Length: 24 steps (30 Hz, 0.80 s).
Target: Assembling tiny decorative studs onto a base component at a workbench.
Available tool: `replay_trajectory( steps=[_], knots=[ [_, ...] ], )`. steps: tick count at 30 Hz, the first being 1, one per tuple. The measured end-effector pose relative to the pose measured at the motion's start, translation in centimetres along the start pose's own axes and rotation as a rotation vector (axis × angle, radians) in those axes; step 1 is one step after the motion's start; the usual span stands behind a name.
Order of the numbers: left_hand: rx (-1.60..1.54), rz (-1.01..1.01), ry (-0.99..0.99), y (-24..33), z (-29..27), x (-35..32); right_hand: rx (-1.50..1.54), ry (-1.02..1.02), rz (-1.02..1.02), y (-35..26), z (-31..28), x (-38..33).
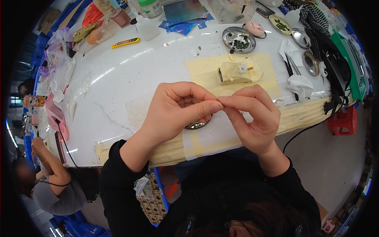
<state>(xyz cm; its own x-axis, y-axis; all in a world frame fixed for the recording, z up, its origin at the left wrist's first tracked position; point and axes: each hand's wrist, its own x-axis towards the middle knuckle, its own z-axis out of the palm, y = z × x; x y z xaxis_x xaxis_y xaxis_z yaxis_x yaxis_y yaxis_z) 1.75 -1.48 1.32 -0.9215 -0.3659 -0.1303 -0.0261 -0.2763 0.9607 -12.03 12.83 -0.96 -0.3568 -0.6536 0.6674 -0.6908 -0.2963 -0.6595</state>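
My left hand point(173, 108) and my right hand point(254, 116) meet above the front of the white table point(106, 94), thumbs and forefingers pinched tip to tip. Whatever lies between the fingertips is too small to make out. Under my left fingers a round metal dish point(196, 125) shows in part, with small shiny pieces in it. Just beyond my right hand stands a small block wrapped in cream tape point(233, 76), with a short peg sticking up from it. Behind that block, a round metal tray point(227, 37) holds small dark green pieces.
Tweezers point(293, 65) lie on white tissue at the right, near small round tins point(310, 63). A yellow box point(125, 42), a white squeeze bottle point(146, 28) and blue shiny sheets point(183, 25) sit at the back. Another person point(57, 189) works at the left. A red stool point(343, 120) stands at the right.
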Motion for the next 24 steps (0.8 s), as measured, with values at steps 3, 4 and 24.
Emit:
replay_trajectory(
  steps=[3,4,24],
  knots=[
    [0.047,0.147,0.032,-0.56,0.41,-0.23,0.030,0.021,0.029,0.09,-0.06,-0.08],
    [0.107,0.205,0.052,-0.64,0.55,-0.28,0.049,0.021,0.034,0.14,-0.11,-0.06],
    [0.879,0.825,0.190,-0.24,0.50,-0.07,-0.026,0.051,-0.030,-0.47,-0.24,-0.50]
  ],
)
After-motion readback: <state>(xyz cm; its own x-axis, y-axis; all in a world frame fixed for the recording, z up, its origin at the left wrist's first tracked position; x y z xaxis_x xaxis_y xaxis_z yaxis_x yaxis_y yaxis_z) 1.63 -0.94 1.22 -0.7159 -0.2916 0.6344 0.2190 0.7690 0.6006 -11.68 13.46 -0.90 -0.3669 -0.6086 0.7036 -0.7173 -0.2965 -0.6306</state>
